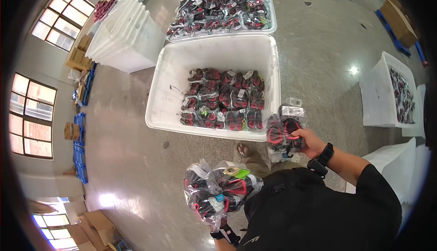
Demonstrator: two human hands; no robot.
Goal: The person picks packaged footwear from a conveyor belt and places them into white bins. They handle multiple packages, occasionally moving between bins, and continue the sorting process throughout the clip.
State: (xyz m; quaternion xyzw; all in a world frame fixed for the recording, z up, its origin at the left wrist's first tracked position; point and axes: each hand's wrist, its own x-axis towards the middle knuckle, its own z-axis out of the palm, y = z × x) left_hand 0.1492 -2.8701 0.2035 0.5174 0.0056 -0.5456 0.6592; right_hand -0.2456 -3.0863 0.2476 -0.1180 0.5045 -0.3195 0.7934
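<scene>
My right hand point(313, 143) grips a clear plastic bag of black-and-red shoes point(283, 134), held just off the near right corner of a large white bin point(157, 87). Low in front of me, my left hand point(219, 224) holds a bundle of several similar bagged shoes point(221, 192) with green and blue tags. That bundle hides most of the left fingers. Inside the bin, more bagged black-and-red shoes point(227, 97) lie in rows, toward its right side. The bin's walls rise well above them.
Behind this bin stands another white bin heaped with bagged shoes point(218, 10). Stacked white bins point(129, 32) are at the left. A filled bin point(387, 92) stands at the right. Blue pallets point(80, 148) and cardboard boxes point(72, 131) line the left wall.
</scene>
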